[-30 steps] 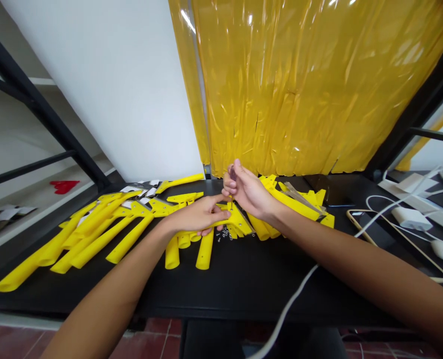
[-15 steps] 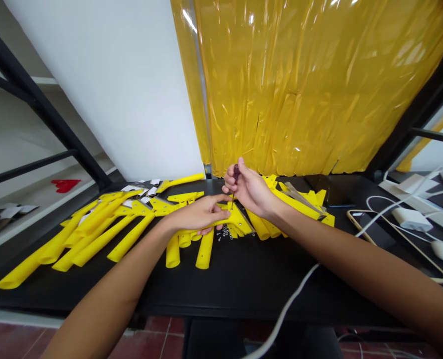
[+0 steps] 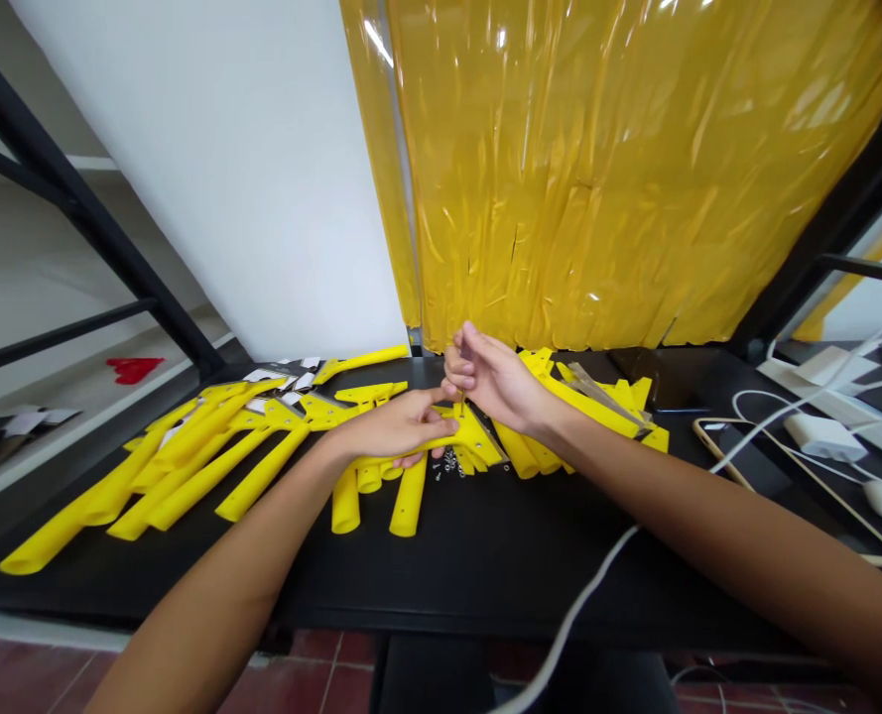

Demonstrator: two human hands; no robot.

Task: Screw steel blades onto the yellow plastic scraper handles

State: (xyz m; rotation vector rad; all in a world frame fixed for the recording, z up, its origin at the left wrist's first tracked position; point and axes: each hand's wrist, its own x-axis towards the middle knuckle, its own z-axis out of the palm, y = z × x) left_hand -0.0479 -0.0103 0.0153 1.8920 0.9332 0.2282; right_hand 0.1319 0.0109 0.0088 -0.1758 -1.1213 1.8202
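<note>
My left hand (image 3: 400, 424) is closed around a yellow plastic handle (image 3: 473, 436), steadying it just above the table. My right hand (image 3: 494, 381) grips a screwdriver (image 3: 462, 405) held upright, its thin shaft pointing down onto the handle's wide end. The fingers cover most of the screwdriver's grip. Small loose screws and nuts (image 3: 451, 463) lie on the table just below the held handle. Several more yellow handles (image 3: 409, 501) lie under and beside my left hand.
A heap of yellow handles (image 3: 202, 476) covers the left of the black table (image 3: 441, 580). More handles with metal blades (image 3: 596, 397) lie to the right. Further right are a phone (image 3: 783, 486), a white charger (image 3: 823, 436) and a white cable (image 3: 596, 585). A yellow plastic curtain (image 3: 581, 178) hangs behind.
My right-hand fingers have shifted around the screwdriver, whose dark grip is now hidden behind them. My left hand and the yellow handle stay in place.
</note>
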